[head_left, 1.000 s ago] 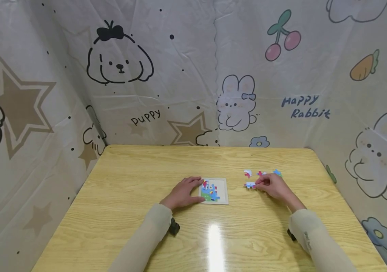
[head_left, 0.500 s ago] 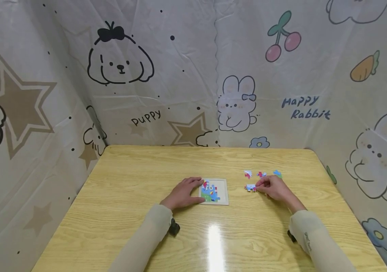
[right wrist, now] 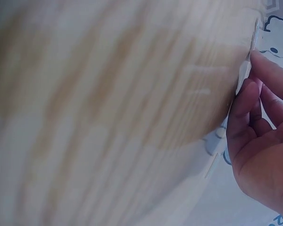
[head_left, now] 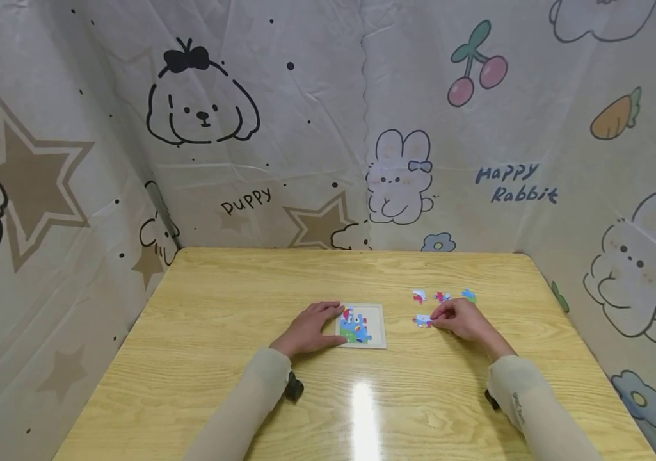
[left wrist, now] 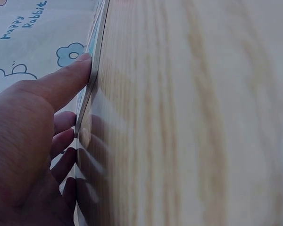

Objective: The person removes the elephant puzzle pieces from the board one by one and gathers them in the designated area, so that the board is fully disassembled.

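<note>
My left hand (head_left: 309, 329) rests at the left side of a white square puzzle tray (head_left: 383, 328), thumb and fingers spread along its edge. In the left wrist view the thumb (left wrist: 68, 80) lies over the tray's edge. Joined blue, green and red puzzle pieces (head_left: 356, 326) fill the tray's left part; its right strip shows bare. My right hand (head_left: 461, 319) pinches a pale blue and red puzzle piece (head_left: 422, 321) between thumb and fingers, right of the tray. The right wrist view shows this pinch, the piece (right wrist: 255, 33) only edge-on.
Beyond the right hand lie three loose puzzle pieces: a white and red one (head_left: 418, 296), a red and blue one (head_left: 441, 296) and a blue and green one (head_left: 468, 295). Patterned curtains (head_left: 316, 128) border the wooden table (head_left: 235, 282) at the back and sides.
The right hand and its piece have shifted slightly toward the person, and the piece has turned a little. More of the red and blue loose piece shows. The left hand stays on the tray.
</note>
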The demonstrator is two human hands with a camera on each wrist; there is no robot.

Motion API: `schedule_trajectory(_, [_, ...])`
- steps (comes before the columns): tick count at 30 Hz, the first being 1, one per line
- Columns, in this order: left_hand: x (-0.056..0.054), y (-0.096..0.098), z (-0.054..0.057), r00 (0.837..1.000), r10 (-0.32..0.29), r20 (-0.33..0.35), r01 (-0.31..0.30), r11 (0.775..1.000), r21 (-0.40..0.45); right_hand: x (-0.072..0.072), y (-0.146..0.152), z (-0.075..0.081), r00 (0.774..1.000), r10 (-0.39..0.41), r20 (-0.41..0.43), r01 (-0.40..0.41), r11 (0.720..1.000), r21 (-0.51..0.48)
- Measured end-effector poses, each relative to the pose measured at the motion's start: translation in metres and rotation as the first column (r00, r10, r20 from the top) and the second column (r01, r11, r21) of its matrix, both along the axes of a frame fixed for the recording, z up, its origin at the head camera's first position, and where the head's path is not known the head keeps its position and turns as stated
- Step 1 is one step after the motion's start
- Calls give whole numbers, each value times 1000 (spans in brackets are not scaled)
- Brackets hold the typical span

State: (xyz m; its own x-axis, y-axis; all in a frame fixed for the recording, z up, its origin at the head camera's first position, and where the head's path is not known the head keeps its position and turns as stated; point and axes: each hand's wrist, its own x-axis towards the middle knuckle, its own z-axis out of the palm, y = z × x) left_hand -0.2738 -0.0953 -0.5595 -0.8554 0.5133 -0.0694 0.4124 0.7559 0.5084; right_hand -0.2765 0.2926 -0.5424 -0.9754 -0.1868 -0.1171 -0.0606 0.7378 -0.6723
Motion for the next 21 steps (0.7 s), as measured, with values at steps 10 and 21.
schedule_trajectory(10, [0, 0, -2, 1000, -2, -11, 2, 1000, -4, 0, 0, 0, 1000, 7, -9, -7, 1000, 7])
schedule_trajectory(21, [0, -1, -1, 1000, -7, -7, 7, 1000, 3, 4, -17, 6, 998, 10, -58, -15, 996, -86])
